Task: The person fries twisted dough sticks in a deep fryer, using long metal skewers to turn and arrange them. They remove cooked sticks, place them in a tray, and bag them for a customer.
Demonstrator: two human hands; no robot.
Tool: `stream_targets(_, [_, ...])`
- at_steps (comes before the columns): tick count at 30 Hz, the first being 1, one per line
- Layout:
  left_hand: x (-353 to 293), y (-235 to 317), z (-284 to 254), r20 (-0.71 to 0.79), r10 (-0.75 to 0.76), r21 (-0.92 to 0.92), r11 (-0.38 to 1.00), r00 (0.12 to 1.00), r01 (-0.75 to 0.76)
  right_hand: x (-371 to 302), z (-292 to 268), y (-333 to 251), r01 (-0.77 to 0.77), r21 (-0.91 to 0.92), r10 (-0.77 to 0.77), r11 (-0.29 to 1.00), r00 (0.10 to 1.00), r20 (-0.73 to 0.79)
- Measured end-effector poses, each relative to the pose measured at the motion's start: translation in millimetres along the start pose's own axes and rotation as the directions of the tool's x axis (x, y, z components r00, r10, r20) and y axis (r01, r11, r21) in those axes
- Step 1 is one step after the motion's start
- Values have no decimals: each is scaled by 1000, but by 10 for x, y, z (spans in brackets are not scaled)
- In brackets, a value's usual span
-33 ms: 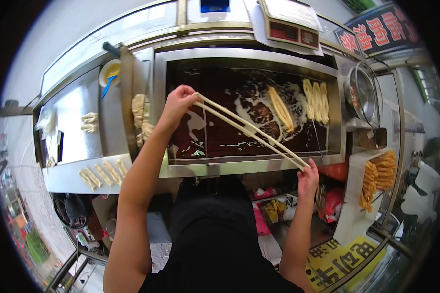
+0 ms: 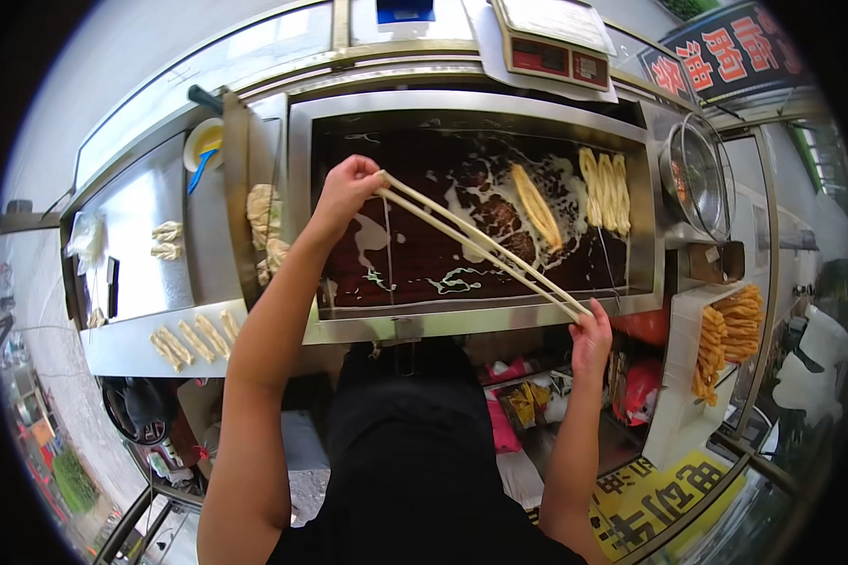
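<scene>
A pair of long pale chopsticks [image 2: 485,247] slants across the front part of a rectangular fryer [image 2: 471,102] filled with dark oil. My left hand [image 2: 349,195] pinches one end of them over the oil at the left. At the fryer's front right edge, my right hand [image 2: 591,339] grips the other end. Beyond the sticks, one golden dough stick [image 2: 537,209] floats among foam and bubbles. Several paler, twisted dough strips [image 2: 605,191] lie side by side at the right end of the oil.
Left of the fryer are raw dough pieces [image 2: 195,339] on a metal counter and a bowl [image 2: 193,151] with a blue-handled utensil [image 2: 199,171]. Rightward stand a wire strainer [image 2: 716,179] and a white bin [image 2: 674,377] of fried dough sticks [image 2: 733,325]. A scale [image 2: 554,61] sits behind.
The whole view has shifted very slightly. Both hands keep hold of the chopsticks in nearly the same pose, and the dough pieces lie where they were.
</scene>
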State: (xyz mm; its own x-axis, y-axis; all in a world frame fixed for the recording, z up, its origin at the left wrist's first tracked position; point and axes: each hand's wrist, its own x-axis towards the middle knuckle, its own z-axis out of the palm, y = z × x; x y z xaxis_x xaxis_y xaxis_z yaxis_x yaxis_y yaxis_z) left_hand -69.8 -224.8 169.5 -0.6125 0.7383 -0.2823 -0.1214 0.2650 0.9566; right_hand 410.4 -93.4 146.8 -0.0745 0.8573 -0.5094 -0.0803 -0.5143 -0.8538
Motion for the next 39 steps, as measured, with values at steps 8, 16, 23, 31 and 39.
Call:
stream_targets(8, [1118, -681, 1102, 175, 72, 731, 659, 982, -178, 577, 578, 765, 289, -777, -331, 559, 937, 111])
stream_targets(16, [1314, -1238, 1634, 374, 132, 919, 78, 918, -386, 951, 923, 1155, 228, -971, -162, 69, 963, 215])
stream_targets(23, [1119, -1116, 1510, 227, 187, 970, 43, 956, -239, 504, 1045, 850, 485, -808, -188, 336, 875, 446])
stream_targets(31, [-857, -440, 599, -62, 95, 586, 809, 994, -41, -940, 847, 1349, -2, -763, 601, 646, 617, 508])
stream_targets(39, [-2476, -1658, 572, 200, -729, -255, 606, 655, 753, -1310, 1232, 1871, -429, -702, 822, 568, 324, 468])
